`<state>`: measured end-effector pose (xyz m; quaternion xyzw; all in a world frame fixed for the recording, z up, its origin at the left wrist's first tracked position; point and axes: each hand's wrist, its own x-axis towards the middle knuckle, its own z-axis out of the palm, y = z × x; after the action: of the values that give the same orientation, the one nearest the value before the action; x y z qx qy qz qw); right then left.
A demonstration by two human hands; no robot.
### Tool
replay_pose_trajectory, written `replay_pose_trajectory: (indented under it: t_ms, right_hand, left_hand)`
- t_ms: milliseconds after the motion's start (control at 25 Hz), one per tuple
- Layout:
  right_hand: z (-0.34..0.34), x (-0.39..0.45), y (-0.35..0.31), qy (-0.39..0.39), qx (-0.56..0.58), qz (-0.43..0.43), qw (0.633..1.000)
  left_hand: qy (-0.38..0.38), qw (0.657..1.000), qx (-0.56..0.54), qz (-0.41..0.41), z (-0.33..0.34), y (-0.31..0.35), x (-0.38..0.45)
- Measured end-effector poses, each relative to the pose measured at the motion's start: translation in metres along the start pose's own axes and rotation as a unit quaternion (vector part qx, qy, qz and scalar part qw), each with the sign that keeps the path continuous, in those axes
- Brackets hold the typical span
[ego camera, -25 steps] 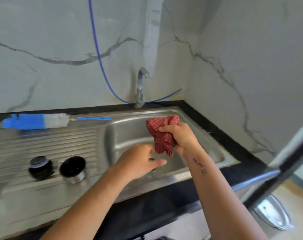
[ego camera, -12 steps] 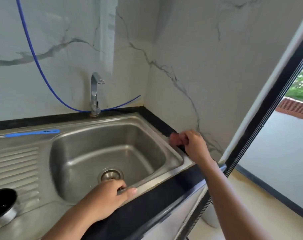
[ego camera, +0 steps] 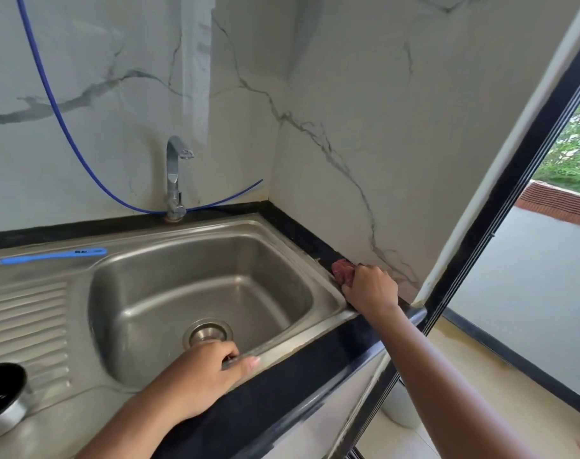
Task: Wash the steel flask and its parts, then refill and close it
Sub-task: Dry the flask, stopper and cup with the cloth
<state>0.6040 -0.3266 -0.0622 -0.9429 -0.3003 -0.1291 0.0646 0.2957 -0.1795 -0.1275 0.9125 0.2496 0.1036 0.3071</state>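
My right hand [ego camera: 369, 288] holds a bunched red checked cloth [ego camera: 342, 271] down on the black counter strip at the sink's right edge, close to the marble wall. My left hand [ego camera: 202, 376] rests on the front rim of the steel sink [ego camera: 282, 346], fingers curled over the rim into the basin. A steel flask cup with a black inside [ego camera: 2, 404] stands on the ribbed drainboard at the far left, partly cut off by the frame. The flask body and its stopper are out of view.
The tap [ego camera: 174, 180] stands behind the basin, with a blue hose [ego camera: 67, 127] looping along the wall. A blue brush handle [ego camera: 53, 256] lies on the sink's back ledge. The drain [ego camera: 207, 332] sits mid-basin. An open doorway is on the right.
My right hand carried the red cloth from above the basin to the counter at the sink's right edge. My view swung right, so the stopper left the frame. My left hand settled on the front rim.
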Motion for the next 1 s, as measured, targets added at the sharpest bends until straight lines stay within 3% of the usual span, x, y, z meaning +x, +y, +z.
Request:
replay_pose_trajectory:
  t_ms: [240, 440, 600, 840, 1000]
  right_hand:
    - [0.011, 0.010, -0.011, 0.027, 0.010, 0.031, 0.999]
    - [0.009, 0.019, -0.016, -0.023, -0.043, 0.002, 0.999]
    - [0.024, 0.017, -0.012, -0.125, 0.060, -0.040, 0.989]
    - [0.029, 0.030, -0.013, -0.163, 0.044, -0.018, 0.985]
    - [0.013, 0.010, -0.040, -0.071, 0.063, -0.041, 0.995]
  left_hand:
    - [-0.006, 1.000, -0.001, -0.007, -0.001, 0.003, -0.001]
    - [-0.013, 1.000, 0.009, -0.013, -0.003, 0.006, -0.002]
    - [-0.020, 1.000, 0.011, -0.015, -0.003, 0.008, -0.002]
    - [-0.033, 0.999, 0.008, -0.032, -0.006, 0.011, -0.004]
    - [-0.013, 0.999, 0.004, -0.033, -0.013, 0.018, -0.005]
